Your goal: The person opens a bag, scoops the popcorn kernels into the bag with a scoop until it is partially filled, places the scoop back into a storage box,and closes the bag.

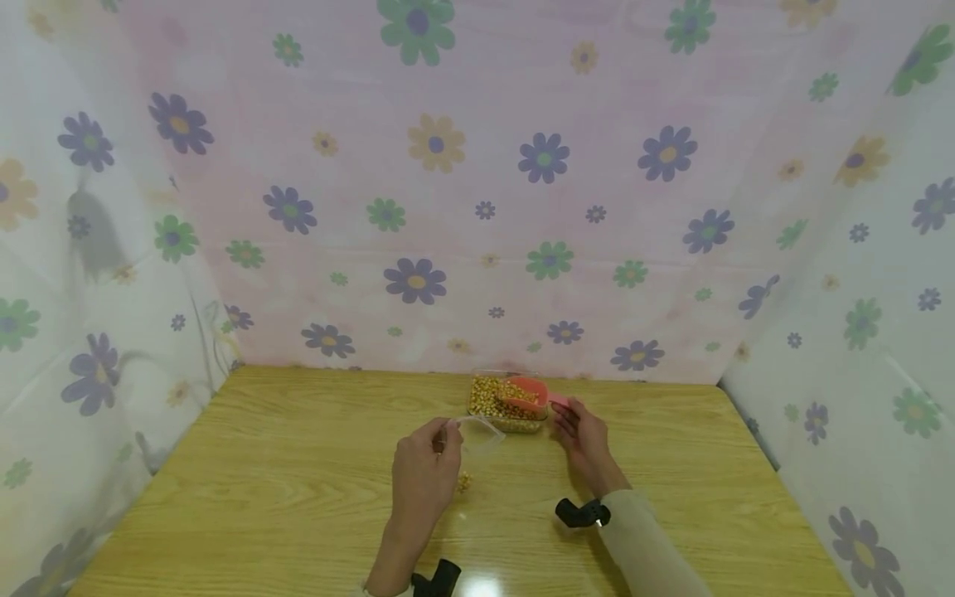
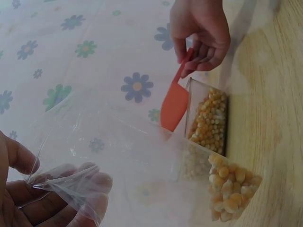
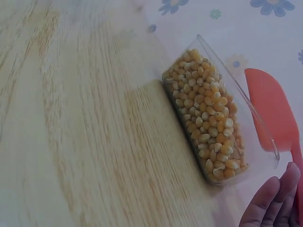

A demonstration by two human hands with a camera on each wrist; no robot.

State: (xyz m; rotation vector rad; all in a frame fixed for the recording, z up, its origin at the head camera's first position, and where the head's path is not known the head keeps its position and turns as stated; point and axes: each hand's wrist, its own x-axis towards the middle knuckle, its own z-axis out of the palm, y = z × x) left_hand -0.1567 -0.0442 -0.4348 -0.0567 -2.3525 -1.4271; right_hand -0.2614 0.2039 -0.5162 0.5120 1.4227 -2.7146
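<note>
My left hand (image 1: 425,473) pinches the top of a clear plastic bag (image 2: 132,142), whose mouth spreads toward the right. Corn kernels (image 2: 233,188) fill the bag's bottom corner. My right hand (image 1: 585,444) grips the handle of a red scoop (image 1: 531,395), which carries kernels and sits over a clear rectangular container (image 3: 204,116) of corn. In the right wrist view the scoop's red side shows just beyond the container's rim, with the fingers (image 3: 267,201) at its handle.
The wooden table (image 1: 298,481) reaches back to a flower-printed curtain (image 1: 477,323), with more of the curtain at both sides. The container stands near the table's back edge.
</note>
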